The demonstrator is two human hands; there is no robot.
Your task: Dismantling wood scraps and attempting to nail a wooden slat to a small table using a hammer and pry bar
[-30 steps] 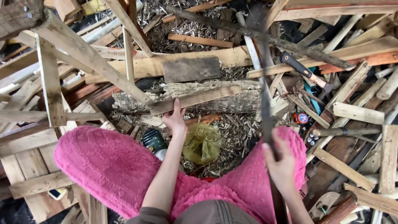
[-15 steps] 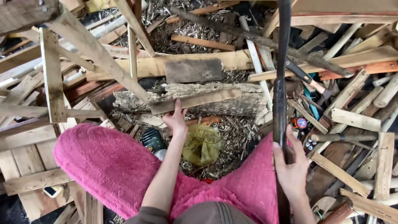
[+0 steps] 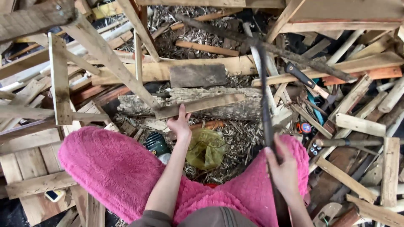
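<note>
Left hand [image 3: 179, 124] pressed on the near end of a flat wooden slat [image 3: 200, 106], fingers spread over its edge, holding it down across a rough bark-covered log [image 3: 189, 103]. Right hand [image 3: 286, 172] closed around the handle of a long dark blade [image 3: 264, 96], raised and pointing away, just right of the slat's far end. Between the hands, pink fleece-clad knees [image 3: 113, 168], an olive plastic bag [image 3: 206, 147] and a green bottle [image 3: 156, 145]. Underneath, ground littered with wood chips and shavings [image 3: 235, 134]. All around, heaped offcuts and planks [image 3: 362, 126]; far right, a hatchet [image 3: 303, 77] with a black handle on the pile.
</note>
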